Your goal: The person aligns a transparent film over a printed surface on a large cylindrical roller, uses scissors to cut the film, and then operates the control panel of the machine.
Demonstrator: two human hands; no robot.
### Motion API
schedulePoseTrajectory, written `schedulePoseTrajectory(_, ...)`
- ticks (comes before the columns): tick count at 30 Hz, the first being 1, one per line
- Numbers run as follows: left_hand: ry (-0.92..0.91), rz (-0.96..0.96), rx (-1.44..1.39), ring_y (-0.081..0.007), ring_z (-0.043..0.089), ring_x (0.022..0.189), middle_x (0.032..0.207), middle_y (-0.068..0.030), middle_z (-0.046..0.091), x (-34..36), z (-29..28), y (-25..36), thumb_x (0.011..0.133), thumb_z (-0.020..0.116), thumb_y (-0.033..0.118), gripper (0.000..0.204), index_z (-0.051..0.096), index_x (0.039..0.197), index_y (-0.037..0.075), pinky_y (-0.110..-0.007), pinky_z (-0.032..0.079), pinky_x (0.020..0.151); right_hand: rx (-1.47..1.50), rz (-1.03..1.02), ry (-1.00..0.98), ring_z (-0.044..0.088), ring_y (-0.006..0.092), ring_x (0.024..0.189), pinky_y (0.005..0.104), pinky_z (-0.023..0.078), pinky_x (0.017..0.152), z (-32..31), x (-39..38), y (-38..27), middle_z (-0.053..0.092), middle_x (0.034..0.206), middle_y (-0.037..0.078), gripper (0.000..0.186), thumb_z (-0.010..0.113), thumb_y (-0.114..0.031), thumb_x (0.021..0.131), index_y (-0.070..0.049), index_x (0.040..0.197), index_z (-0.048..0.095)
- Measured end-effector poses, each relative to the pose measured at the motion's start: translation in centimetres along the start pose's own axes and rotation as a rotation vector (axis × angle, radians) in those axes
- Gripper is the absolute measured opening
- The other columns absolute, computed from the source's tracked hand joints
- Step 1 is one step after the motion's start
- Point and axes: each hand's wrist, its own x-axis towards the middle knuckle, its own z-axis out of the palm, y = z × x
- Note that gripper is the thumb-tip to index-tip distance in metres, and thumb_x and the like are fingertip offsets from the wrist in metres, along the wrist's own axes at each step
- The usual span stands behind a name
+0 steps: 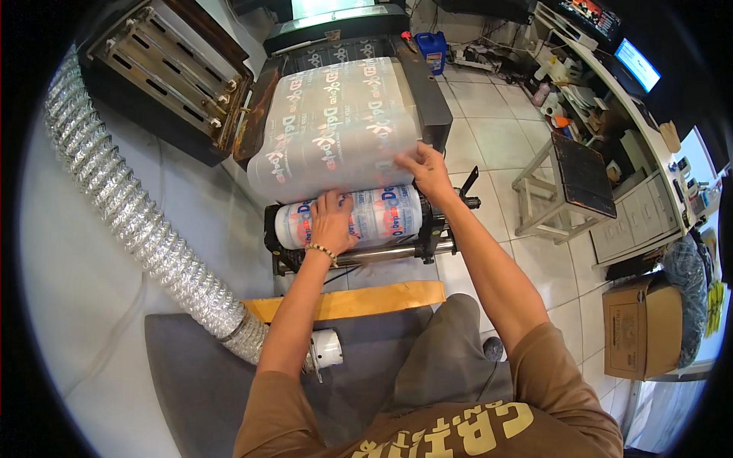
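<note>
Head view shows us, at left, a silver duct [145, 206]. Next, our left hand [334, 221] lies on the roll [397, 210], fingers bent, slightly spread; the roll sits below the film [336, 122]. Our right hand [429, 174] is at the film's right edge; whether it pinches, we cannot tell. Then stands a stool [579, 172].

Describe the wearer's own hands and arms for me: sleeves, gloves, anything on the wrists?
The left hand and right hand wear no gloves. A beaded bracelet, mixing dark and light, circles the left wrist; none shows on the right. The brown sleeves are short.
</note>
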Motion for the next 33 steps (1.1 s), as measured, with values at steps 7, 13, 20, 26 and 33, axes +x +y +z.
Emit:
schedulePoseTrajectory(7,0.047,-0.038,-0.087,-0.0409,0.034,0.137,0.147,-0.0186,0.038,-2.5,1.3,1.0,0.061,0.082,0.016,0.079,0.050,0.132,0.007,-0.056,0.026,0.114,0.054,0.017,0.041,0.063,0.0116,0.082,0.0269,0.049,0.077,0.2,0.7,-1.4,0.070,0.090,0.007,0.018,0.068,-0.009,0.090,0.002,0.103,0.064)
schedulePoseTrajectory(13,0.077,-0.005,-0.062,-0.0411,0.035,0.136,0.148,-0.0184,0.038,-4.9,1.3,0.9,0.064,0.079,0.012,0.076,0.049,0.133,0.007,-0.056,0.026,0.113,0.112,-0.001,0.024,0.063,0.0109,0.082,0.0260,0.050,0.077,0.7,0.9,-3.3,0.070,0.092,0.006,0.018,0.068,-0.011,0.091,0.001,0.103,0.064)
schedulePoseTrajectory(20,-0.024,-0.057,-0.108,-0.0402,0.041,0.127,0.140,-0.0179,0.042,-4.5,-1.0,2.3,0.060,0.085,0.024,0.089,0.046,0.138,0.008,-0.054,0.032,0.104,0.118,-0.042,-0.001,0.064,0.0111,0.084,0.0259,0.050,0.078,0.4,0.8,-4.8,0.071,0.094,0.007,0.019,0.069,-0.011,0.091,0.002,0.104,0.064)
schedulePoseTrajectory(26,-0.027,0.002,-0.045,-0.0382,0.046,0.120,0.127,-0.0178,0.049,-0.5,-0.1,-0.3,0.057,0.086,0.025,0.081,0.050,0.126,0.003,-0.057,0.033,0.104,0.148,0.003,0.008,0.064,0.0104,0.083,0.0258,0.051,0.077,1.0,0.4,-4.9,0.071,0.094,0.007,0.019,0.069,-0.011,0.091,0.002,0.104,0.064)
schedulePoseTrajectory(33,0.107,0.024,-0.162,-0.0392,0.037,0.137,0.146,-0.0194,0.041,-2.4,2.6,0.5,0.058,0.083,0.017,0.077,0.050,0.126,0.002,-0.055,0.024,0.115,0.182,-0.006,0.013,0.064,0.0096,0.078,0.0249,0.050,0.072,0.1,1.9,-5.2,0.071,0.091,0.006,0.020,0.070,-0.014,0.090,0.000,0.103,0.065)
